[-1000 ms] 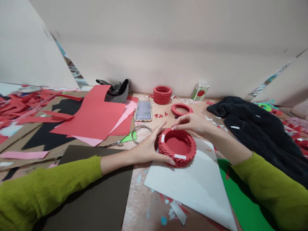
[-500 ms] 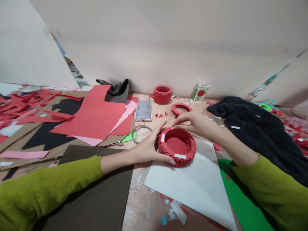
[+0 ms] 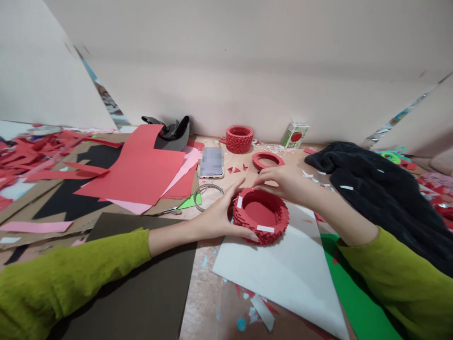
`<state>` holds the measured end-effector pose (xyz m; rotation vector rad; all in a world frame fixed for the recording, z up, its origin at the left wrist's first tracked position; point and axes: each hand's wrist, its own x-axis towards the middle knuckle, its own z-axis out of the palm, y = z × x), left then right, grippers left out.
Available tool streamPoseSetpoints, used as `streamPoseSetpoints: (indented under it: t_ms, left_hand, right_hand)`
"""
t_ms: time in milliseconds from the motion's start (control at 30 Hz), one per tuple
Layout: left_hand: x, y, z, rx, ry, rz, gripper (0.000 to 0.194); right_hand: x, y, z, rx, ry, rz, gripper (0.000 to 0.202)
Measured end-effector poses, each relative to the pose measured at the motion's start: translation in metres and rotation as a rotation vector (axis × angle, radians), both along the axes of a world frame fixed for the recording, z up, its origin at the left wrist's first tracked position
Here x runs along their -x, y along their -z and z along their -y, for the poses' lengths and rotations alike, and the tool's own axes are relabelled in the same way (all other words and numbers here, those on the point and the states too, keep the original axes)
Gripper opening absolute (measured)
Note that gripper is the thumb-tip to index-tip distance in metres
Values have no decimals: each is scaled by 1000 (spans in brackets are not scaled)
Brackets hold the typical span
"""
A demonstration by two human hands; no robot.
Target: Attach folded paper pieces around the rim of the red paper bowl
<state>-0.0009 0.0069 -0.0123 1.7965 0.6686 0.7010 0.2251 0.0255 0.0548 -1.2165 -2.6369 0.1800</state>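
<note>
A round red paper bowl [image 3: 264,211], built of many folded pieces, rests over a white sheet [image 3: 283,269]. Two short white strips lie on its rim, one at the left and one at the front [image 3: 265,229]. Curved around the bowl's left side, my left hand [image 3: 221,215] grips it, thumb along the near side. At the far rim, my right hand [image 3: 274,182] has its fingertips pinched together. A tiny white bit shows by those fingertips, but what they hold is mostly hidden. Behind it lies a flat red paper ring [image 3: 268,161].
A taller red paper ring [image 3: 239,140], a phone [image 3: 211,163] and a small carton [image 3: 296,135] stand toward the wall. Red sheets [image 3: 138,174], scissors [image 3: 170,210] and a silvery ring [image 3: 208,197] lie left. Dark cloth [image 3: 368,189] and a green sheet [image 3: 357,283] lie right.
My right hand has shifted very slightly at the far rim, its wrist a little lower. The bowl and my left hand stay in place.
</note>
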Motion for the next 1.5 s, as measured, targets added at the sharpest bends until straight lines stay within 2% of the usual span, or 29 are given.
streamPoseSetpoints:
  t_ms: [233, 567, 767, 967, 1233, 1500]
  left_hand:
    - [0, -3, 0, -25, -4, -27, 129]
    - [1, -4, 0, -35, -9, -37, 129]
    - [1, -3, 0, -37, -4, -39, 130]
    - [1, -1, -2, -34, 2, -50, 130]
    - [1, -2, -1, -67, -9, -67, 129]
    - [3, 3, -5, -111, -19, -78, 125]
  right_hand:
    - [0, 4, -2, -93, -63, 131, 26]
    - [1, 3, -1, 1, -39, -86, 21]
    - [3, 3, 0, -4, -22, -84, 20]
    - [2, 7, 1, -50, -4, 37, 25]
    - [2, 2, 0, -19, -31, -66, 21]
    - [4, 14, -1, -90, -4, 26, 24]
